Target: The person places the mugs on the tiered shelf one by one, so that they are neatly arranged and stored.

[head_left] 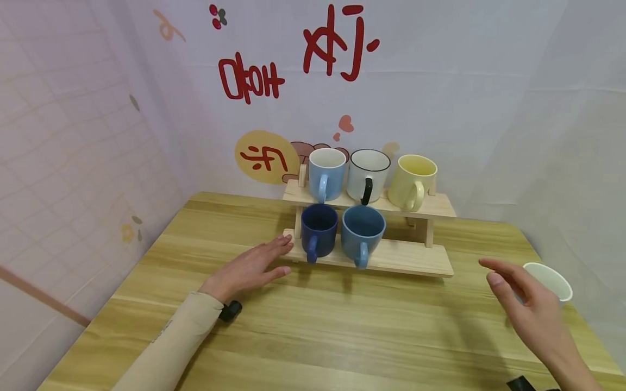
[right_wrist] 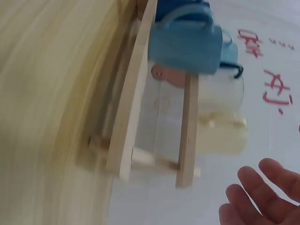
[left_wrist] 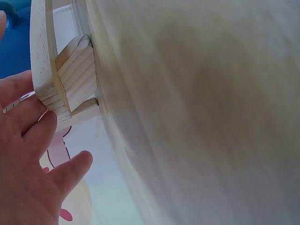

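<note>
My left hand [head_left: 251, 269] rests its straight fingers against the left end of a two-tier wooden shelf [head_left: 415, 256]; the left wrist view has those fingers at the board's end [left_wrist: 43, 61]. On the lower tier stand a dark blue mug [head_left: 320, 231] and a medium blue mug [head_left: 356, 233], handles forward. The upper tier bears a light blue mug [head_left: 333, 182], a white mug with black rim and handle [head_left: 377, 179] and a yellow mug [head_left: 403, 187]. My right hand [head_left: 535, 309], holding nothing, overlaps a pale cup [head_left: 550, 281] and hides most of it.
Wood-grain table [head_left: 313, 336] spreads in front of the shelf. A white cloth backdrop [head_left: 469, 108] with red lettering hangs behind, and a gridded white cloth [head_left: 58, 136] at the left. The pale cup stands near the table's right edge.
</note>
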A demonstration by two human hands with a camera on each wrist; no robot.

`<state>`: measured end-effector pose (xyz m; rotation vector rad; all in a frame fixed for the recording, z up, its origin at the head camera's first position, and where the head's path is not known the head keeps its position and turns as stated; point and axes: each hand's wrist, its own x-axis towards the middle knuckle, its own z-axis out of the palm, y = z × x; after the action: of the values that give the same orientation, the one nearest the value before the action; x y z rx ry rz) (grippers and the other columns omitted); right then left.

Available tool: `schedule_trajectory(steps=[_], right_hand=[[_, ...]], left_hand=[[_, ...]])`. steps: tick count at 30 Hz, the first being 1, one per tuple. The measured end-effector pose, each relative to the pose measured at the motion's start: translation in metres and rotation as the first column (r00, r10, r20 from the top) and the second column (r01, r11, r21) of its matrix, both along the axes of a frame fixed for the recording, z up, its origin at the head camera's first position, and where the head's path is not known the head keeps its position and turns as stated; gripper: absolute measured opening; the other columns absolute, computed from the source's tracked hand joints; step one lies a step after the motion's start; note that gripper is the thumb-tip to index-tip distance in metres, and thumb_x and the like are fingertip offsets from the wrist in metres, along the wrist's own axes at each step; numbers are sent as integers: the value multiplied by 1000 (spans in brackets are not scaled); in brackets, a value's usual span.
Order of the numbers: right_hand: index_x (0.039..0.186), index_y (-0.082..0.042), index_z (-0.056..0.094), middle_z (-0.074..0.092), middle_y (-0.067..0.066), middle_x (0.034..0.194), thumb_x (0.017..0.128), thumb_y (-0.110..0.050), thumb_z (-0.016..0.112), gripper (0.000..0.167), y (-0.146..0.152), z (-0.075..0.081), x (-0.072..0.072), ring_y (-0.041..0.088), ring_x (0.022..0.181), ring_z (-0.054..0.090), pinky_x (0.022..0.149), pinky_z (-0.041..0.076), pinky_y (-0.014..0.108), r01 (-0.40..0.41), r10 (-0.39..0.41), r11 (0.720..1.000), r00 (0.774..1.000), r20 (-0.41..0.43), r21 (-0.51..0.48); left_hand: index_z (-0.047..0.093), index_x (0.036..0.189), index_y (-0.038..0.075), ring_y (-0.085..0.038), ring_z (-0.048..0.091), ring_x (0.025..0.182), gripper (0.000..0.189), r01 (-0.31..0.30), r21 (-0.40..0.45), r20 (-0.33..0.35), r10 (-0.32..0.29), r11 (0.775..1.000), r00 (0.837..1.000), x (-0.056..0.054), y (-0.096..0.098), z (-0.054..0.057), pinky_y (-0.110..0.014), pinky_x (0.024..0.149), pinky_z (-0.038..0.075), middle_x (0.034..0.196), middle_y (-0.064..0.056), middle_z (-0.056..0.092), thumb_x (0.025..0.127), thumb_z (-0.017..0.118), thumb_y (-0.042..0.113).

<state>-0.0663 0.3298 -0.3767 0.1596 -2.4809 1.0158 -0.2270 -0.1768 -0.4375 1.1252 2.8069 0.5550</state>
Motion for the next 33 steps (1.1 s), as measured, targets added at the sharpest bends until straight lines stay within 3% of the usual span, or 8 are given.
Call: schedule_trajectory(steps=[6,13,17,20,22,27,28,33], right_hand=[[144,-12,61,60,-27,132,109,-14,55,36,37,-2,17,-21,116,49,84,35,2,62,-62,998,995,80,-8],[148,-9,55,59,-32,128,111,-4,44,40,78,-18,24,-16,124,46,96,32,1,61,-62,988,998,-4,-143],[137,-2,64,71,-17,122,108,8,41,38,94,-29,23,-6,118,59,97,39,4,-99,43,913,988,-149,-397],[127,-5,69,75,-9,116,106,11,41,39,105,-36,22,-2,110,66,90,45,4,-172,74,852,974,-212,-494],[122,-13,71,76,-12,112,107,9,41,40,110,-39,24,-5,105,67,86,46,3,-137,50,856,981,-186,-498],[110,-20,75,77,-14,103,109,4,41,42,124,-51,34,-8,95,69,78,49,3,-114,63,782,992,-105,-612],[109,-21,76,77,-14,102,109,3,40,43,126,-54,36,-7,94,70,76,49,4,-118,81,755,993,-88,-645],[106,-35,75,73,-22,102,113,-10,37,46,132,-65,43,-14,91,65,70,47,3,7,111,771,983,144,-636]], left_hand=[[40,160,11,-23,23,156,73,5,-7,21,-5,1000,1000,0,2,1,-53,123,26,170,-5,24,106,46,59],[40,160,11,-24,24,156,73,0,-11,14,0,1000,1000,-1,4,3,-53,122,27,170,-5,25,106,47,59],[40,160,11,-24,24,156,73,3,-23,19,-3,1000,1000,-2,2,4,-53,122,27,170,-5,25,106,47,59],[40,160,11,-24,25,156,73,5,-22,22,-4,1000,1000,-2,0,5,-53,122,27,170,-5,25,106,47,59],[40,160,11,-25,25,156,71,5,-14,24,-4,1000,1000,-2,0,6,-53,122,27,170,-5,25,106,48,57],[41,159,10,-25,25,156,70,5,-8,25,-5,1000,1000,-2,0,8,-53,122,27,169,-5,26,106,50,54],[41,159,10,-25,25,156,70,4,-11,28,-4,1000,1000,-2,1,8,-53,122,27,169,-5,26,106,50,55],[42,159,11,-26,26,155,71,2,-24,26,-1,1000,1000,-2,2,9,-54,122,29,169,-6,26,106,48,57]])
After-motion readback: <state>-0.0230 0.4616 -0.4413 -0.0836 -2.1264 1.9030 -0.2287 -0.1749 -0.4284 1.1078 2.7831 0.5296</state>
